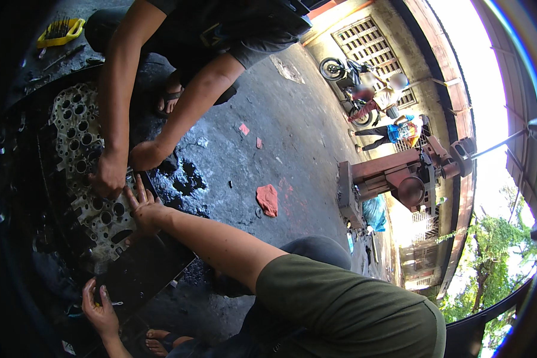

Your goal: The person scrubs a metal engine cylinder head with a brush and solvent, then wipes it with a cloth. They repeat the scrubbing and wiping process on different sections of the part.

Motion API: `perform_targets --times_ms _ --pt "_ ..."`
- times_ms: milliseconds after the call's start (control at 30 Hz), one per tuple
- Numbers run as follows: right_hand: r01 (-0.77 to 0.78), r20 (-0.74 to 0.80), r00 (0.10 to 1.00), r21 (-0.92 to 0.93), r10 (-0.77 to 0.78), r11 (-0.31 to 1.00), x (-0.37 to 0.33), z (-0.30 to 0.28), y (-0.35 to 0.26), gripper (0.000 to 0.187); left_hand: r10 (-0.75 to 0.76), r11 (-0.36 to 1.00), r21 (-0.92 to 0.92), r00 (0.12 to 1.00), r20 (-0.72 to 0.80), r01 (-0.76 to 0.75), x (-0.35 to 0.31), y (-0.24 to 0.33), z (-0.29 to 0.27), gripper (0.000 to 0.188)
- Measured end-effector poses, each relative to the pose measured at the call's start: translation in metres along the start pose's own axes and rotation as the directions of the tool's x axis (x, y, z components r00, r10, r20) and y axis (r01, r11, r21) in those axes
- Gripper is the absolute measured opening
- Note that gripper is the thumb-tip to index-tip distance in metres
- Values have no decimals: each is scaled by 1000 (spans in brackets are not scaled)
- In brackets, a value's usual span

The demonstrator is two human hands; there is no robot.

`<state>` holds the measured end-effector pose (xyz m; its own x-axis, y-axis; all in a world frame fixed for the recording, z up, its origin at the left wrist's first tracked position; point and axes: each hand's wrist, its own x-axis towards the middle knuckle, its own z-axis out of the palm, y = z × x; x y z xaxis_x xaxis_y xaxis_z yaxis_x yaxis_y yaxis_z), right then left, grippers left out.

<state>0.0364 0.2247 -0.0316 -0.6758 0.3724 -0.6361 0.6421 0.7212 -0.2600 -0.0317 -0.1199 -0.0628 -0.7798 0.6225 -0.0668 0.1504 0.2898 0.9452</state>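
A grey metal engine cylinder head (80, 140), full of round holes, lies on a dark, oily surface at the left. My right hand (144, 209) rests at its near end with the fingers stretched and spread, touching the metal's edge. Lower down, my left hand (103, 310) is beside a black flat panel (146, 274), thumb and fingers apart and smudged with dirt. A small shiny metal piece (117, 303) shows next to that hand. Across from me, a co-worker's hand (108, 173) presses on the cylinder head, and their other hand (147, 156) is closed beside it.
A yellow tray (61, 34) with dark tools stands at the far left. A red cloth (267, 200) lies on the oil-stained floor. Further right stand a large reddish machine (394, 176), motorcycles (333, 69) and people by a wall. My bare foot (159, 342) shows below.
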Motion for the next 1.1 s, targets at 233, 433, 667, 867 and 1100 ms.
perform_targets --times_ms 233,433,667,867,1100 --pt "53 -44 997 -50 -55 997 0 4 7 163 -31 999 22 1000 -3 31 -3 -3 1 26" --pt "504 -262 749 -371 -608 780 -124 -84 25 112 46 997 66 999 7 -46 9 -16 -2 29" --pt "398 -817 417 -230 -398 888 -197 -129 17 109 -139 737 -670 951 -277 -88 46 3 29 41" --pt "640 -848 405 -5 -343 769 -161 -101 -82 103 -525 434 -901 818 -234 20 68 43 26 49" --pt "762 -765 472 103 -438 640 -165 -104 -112 103 -192 796 -569 806 -560 -206 79 42 -1 53"
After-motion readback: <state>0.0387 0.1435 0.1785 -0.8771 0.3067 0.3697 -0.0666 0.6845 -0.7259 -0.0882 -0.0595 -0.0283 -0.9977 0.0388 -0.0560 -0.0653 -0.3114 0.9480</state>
